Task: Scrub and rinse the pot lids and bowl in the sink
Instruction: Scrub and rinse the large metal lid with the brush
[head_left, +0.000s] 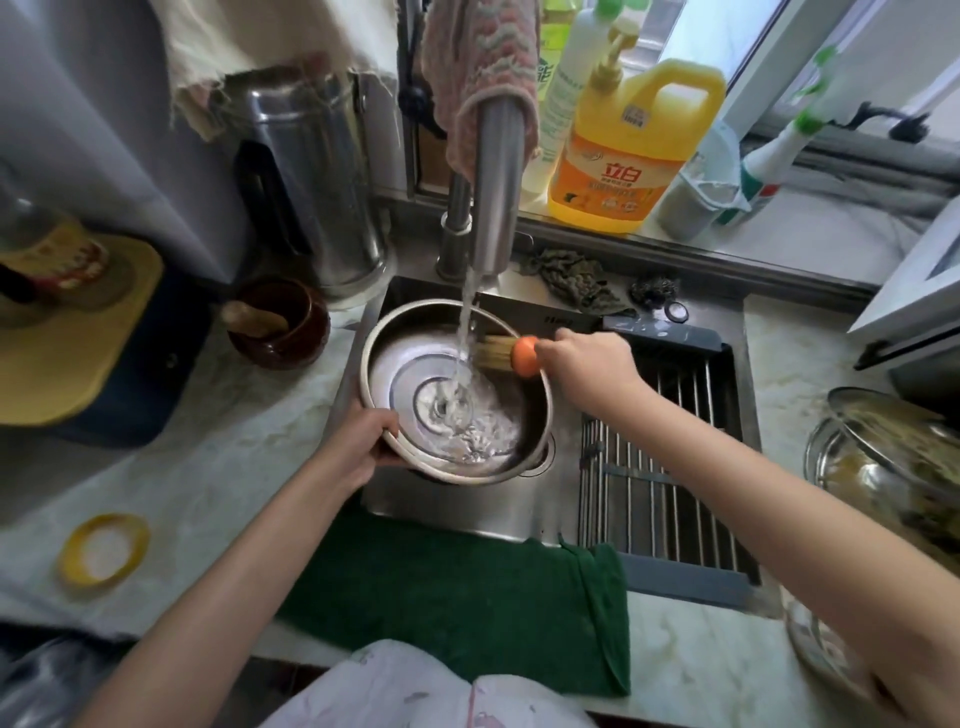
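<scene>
- The stainless-steel bowl (400, 374) is in the sink (457, 506), right under the faucet (496, 187) stream.
- Left hand (358, 441) grasps its near rim; right hand (582, 364) clasps the brush (511, 355), bristles against the far wall.
- I'd worry about that wet, slick rim slipping from the grasp, or water bouncing off the curved steel onto the counter.
- Bowl: round, shiny, ringed base.
- Brush: stiff straw-coloured bristles, glossy orange knob.

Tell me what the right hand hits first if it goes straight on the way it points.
Right hand and brush point at the water stream; beyond it, probably the opposite wall of the bowl.
</scene>
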